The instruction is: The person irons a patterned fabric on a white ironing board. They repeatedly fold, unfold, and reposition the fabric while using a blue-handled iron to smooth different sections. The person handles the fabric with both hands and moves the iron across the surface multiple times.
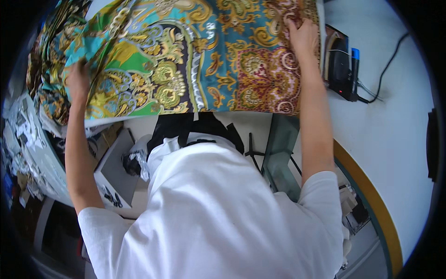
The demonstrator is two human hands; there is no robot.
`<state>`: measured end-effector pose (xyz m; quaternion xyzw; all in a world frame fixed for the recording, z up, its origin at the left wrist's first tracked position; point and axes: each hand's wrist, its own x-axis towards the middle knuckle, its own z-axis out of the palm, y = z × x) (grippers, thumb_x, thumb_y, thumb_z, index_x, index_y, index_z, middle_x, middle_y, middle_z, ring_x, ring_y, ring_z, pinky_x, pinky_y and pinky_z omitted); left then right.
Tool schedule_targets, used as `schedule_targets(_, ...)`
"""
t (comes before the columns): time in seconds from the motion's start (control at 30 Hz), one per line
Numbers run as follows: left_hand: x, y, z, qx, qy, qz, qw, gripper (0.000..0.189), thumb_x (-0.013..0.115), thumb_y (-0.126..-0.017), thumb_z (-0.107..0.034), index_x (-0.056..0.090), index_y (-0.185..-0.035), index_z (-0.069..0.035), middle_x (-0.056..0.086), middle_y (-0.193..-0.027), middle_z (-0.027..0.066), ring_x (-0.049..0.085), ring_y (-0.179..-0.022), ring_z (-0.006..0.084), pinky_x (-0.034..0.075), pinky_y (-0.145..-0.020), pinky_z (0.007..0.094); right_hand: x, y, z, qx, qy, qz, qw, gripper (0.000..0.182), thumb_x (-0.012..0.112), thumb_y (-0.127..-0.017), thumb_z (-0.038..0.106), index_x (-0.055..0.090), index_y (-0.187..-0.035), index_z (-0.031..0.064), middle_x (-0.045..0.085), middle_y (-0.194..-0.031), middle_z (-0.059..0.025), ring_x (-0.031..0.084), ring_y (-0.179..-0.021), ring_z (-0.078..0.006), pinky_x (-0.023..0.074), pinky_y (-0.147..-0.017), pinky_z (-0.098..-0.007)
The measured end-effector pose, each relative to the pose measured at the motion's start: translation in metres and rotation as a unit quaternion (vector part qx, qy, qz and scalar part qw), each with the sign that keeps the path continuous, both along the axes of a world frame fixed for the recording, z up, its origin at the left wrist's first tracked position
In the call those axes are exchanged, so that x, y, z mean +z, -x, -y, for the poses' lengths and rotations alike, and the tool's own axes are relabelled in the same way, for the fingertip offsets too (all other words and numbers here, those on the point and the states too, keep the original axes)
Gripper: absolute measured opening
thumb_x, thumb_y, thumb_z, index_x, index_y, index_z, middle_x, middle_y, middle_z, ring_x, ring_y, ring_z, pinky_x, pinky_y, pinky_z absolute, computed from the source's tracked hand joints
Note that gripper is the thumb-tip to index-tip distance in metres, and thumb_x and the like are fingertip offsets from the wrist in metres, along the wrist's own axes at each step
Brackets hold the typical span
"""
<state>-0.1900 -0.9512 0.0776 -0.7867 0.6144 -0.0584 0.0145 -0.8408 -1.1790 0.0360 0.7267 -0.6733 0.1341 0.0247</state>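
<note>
A glossy paisley-patterned fabric (216, 66) in teal, green, gold and maroon is spread in front of me, its near edge running across just past my waist. Near its right border, my right hand (306, 36) grips the maroon part, with thumb and fingers bent at the cloth. My left hand (77, 78) is on the green and turquoise part, where the cloth lies in loose folds. Motion blur hides its fingers, so its grip is unclear. Farther left, more of the patterned cloth is bunched in a heap (52, 76).
Right of the fabric, a black device (339, 66) with a red light and a black cable (393, 59) sits on the white table (379, 129), beside a blue-capped pen (355, 59). Scissors (112, 198) lie low left, near a grey box panel (116, 167). Scraps (31, 136) cover the left surface.
</note>
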Motion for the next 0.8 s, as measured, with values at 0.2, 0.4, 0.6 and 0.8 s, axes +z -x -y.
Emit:
schedule_targets(0.2, -0.019, 0.038, 0.032, -0.018, -0.07, -0.008, 0.997, 0.018, 0.054, -0.099, -0.017, 0.058, -0.108, -0.002, 0.064, -0.106, 0.0216, 0.062, -0.099, 0.0439, 0.05, -0.081, 0.0529, -0.02, 0.018, 0.026, 0.113, 0.031, -0.095, 0.989, 0.027, 0.058, -0.095, 0.026, 0.073, -0.096, 0.0042, 0.073, -0.096, -0.0201, 0.069, -0.087, -0.0413, 0.0551, -0.078, -0.0523)
schedule_targets(0.4, -0.015, 0.033, 0.041, 0.012, -0.062, -0.006, 0.998, 0.018, 0.051, -0.098, -0.016, 0.062, -0.105, -0.003, 0.066, -0.108, 0.0213, 0.064, -0.096, 0.0443, 0.052, -0.08, 0.0526, -0.015, 0.025, 0.023, 0.083, 0.018, -0.088, 0.992, 0.027, 0.06, -0.093, 0.028, 0.074, -0.094, 0.0056, 0.073, -0.095, -0.0192, 0.069, -0.089, -0.0407, 0.055, -0.08, -0.0507)
schedule_targets(0.6, -0.009, 0.018, 0.066, 0.015, -0.058, 0.006, 0.998, 0.026, 0.052, -0.098, -0.021, 0.068, -0.109, -0.003, 0.068, -0.107, 0.0223, 0.065, -0.097, 0.0445, 0.053, -0.081, 0.0521, -0.002, 0.022, 0.038, 0.097, -0.026, -0.042, 0.994, 0.032, 0.063, -0.092, 0.035, 0.074, -0.1, 0.006, 0.073, -0.1, -0.019, 0.069, -0.093, -0.0409, 0.0543, -0.084, -0.049)
schedule_targets(0.8, -0.016, 0.007, 0.058, -0.01, -0.071, 0.022, 0.997, 0.026, 0.05, -0.099, -0.023, 0.067, -0.104, -0.004, 0.068, -0.107, 0.0233, 0.064, -0.096, 0.0449, 0.052, -0.081, 0.0531, -0.008, 0.023, 0.037, 0.153, -0.02, -0.122, 0.98, 0.028, 0.061, -0.095, 0.03, 0.073, -0.103, 0.0059, 0.073, -0.099, -0.0187, 0.069, -0.092, -0.04, 0.054, -0.082, -0.0496)
